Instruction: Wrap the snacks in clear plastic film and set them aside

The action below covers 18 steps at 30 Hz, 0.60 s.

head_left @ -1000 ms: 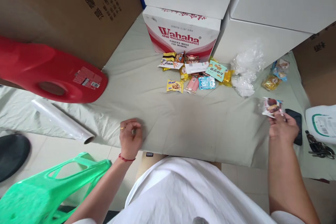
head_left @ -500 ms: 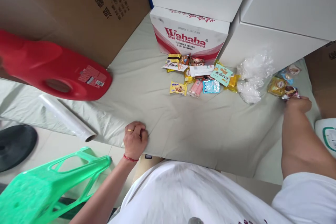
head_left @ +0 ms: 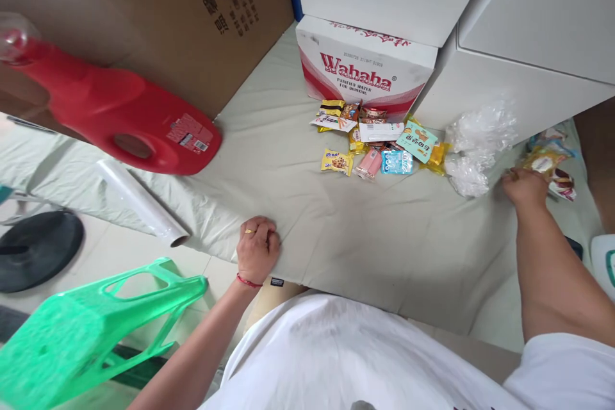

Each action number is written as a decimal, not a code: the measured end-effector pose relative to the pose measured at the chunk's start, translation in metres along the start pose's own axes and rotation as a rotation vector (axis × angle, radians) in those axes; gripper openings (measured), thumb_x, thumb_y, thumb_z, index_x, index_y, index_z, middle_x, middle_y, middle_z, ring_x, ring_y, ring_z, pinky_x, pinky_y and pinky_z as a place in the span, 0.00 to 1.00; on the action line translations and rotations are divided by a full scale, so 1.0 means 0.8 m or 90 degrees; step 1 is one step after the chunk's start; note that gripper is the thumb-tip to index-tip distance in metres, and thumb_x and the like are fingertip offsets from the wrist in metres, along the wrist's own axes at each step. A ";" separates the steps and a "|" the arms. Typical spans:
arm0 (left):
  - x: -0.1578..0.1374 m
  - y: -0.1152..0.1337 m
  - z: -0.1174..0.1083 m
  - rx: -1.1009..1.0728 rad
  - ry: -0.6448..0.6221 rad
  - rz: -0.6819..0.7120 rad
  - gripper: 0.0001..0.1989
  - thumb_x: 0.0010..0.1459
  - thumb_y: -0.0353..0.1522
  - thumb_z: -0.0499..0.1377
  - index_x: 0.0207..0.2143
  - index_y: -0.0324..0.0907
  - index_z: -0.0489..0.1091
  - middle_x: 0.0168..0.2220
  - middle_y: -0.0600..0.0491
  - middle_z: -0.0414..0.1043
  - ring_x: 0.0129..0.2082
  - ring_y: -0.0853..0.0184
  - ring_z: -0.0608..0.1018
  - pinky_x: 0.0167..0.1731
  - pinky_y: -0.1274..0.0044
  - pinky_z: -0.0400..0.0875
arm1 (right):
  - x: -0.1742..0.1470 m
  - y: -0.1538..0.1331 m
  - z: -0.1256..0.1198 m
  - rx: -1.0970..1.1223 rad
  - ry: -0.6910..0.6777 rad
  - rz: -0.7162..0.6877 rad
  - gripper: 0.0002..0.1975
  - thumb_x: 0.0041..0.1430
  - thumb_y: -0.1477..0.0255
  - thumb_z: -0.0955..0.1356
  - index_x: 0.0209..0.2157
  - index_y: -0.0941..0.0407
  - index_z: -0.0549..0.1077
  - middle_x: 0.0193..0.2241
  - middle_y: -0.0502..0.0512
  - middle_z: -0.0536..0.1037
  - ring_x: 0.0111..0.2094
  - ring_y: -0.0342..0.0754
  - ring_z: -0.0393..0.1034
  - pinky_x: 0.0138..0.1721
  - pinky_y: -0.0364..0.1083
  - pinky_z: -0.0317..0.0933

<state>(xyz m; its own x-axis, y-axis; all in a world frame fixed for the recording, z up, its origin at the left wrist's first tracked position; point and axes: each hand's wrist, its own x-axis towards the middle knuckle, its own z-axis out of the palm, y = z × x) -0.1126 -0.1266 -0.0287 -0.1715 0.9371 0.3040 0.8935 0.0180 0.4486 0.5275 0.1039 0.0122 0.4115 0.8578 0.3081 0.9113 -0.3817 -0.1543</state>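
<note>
By the right hand (head_left: 527, 188), yellow packaging (head_left: 544, 161) seems filled.

Snack packets (head_left: 544, 163) on greenish cloth (head_left: 355, 237)

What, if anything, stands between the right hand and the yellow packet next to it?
Nothing visible: the right hand meets or overlaps the near edge of the yellow packet in this view; a firm grip can't be confirmed. The crumpled clear plastic lies left, the white-and-maroon packet right.
</note>
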 end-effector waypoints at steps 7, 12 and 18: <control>-0.001 -0.002 0.000 -0.009 0.003 0.004 0.07 0.57 0.25 0.55 0.32 0.45 0.69 0.41 0.45 0.74 0.48 0.54 0.75 0.52 0.62 0.71 | -0.011 -0.049 -0.028 0.140 0.082 0.102 0.21 0.59 0.79 0.63 0.49 0.68 0.81 0.31 0.65 0.80 0.30 0.50 0.68 0.39 0.49 0.60; -0.002 -0.001 -0.001 -0.021 -0.001 -0.001 0.07 0.57 0.25 0.55 0.31 0.45 0.69 0.40 0.46 0.74 0.49 0.55 0.75 0.52 0.63 0.72 | -0.065 -0.088 -0.053 0.208 0.077 -0.063 0.18 0.62 0.72 0.66 0.50 0.63 0.80 0.37 0.64 0.79 0.36 0.50 0.70 0.44 0.48 0.62; -0.003 -0.001 -0.001 -0.032 0.000 -0.010 0.07 0.57 0.25 0.55 0.31 0.45 0.70 0.40 0.46 0.74 0.50 0.54 0.76 0.52 0.63 0.72 | -0.087 -0.113 -0.040 0.186 -0.061 -0.141 0.19 0.59 0.69 0.72 0.52 0.58 0.78 0.52 0.67 0.73 0.37 0.49 0.65 0.48 0.50 0.59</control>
<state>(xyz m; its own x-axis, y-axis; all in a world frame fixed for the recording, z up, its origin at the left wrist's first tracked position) -0.1130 -0.1287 -0.0292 -0.1847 0.9369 0.2969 0.8688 0.0145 0.4949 0.4173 0.0677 0.0351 0.1894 0.9420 0.2772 0.9296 -0.0811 -0.3595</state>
